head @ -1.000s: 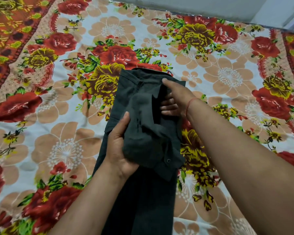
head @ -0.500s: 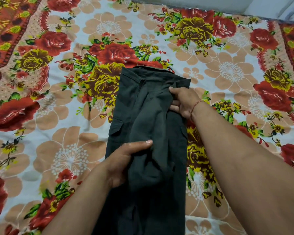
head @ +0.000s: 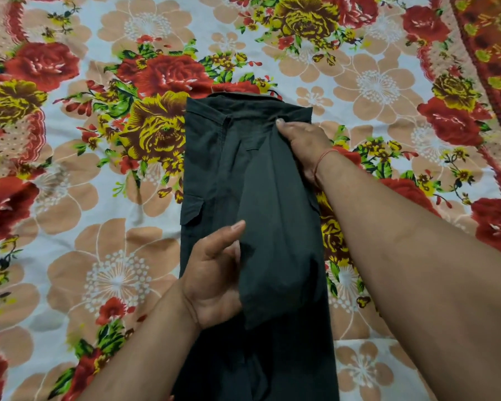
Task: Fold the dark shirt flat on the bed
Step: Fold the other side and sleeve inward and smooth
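Near end: the dark shirt (head: 214,169) lay as a long narrow strip on the bedsheet (head: 113,279), its lower part running out of view between the forearms. Any bunching down there would likely have gone unnoticed.
Left hand: the left hand (head: 211,279) gripped the edge of the folded-in sleeve (head: 275,241), thumb on top and fingers tucked under the cloth.
Sleeve: it ran down the middle of the strip, puffed up instead of flat. Let go unsmoothed, it would probably have sprung open or set a crooked crease.
Pocket flap: the pocket flap (head: 191,208) stuck out at the strip's left edge, just beyond the left hand. A sweep across it could have bent it under.
Right hand: the right hand (head: 304,146) pinched the shoulder cloth, thumb pressed on top and fingers hidden beneath the fold. Pulling harder here than at the sleeve would likely have skewed the strip.
Collar: the collar (head: 243,96) lay at the far end, just beyond that hand. A tug could have buckled it.
Bedsheet: it was soft and slightly rippled, so it might have slid along with the shirt.
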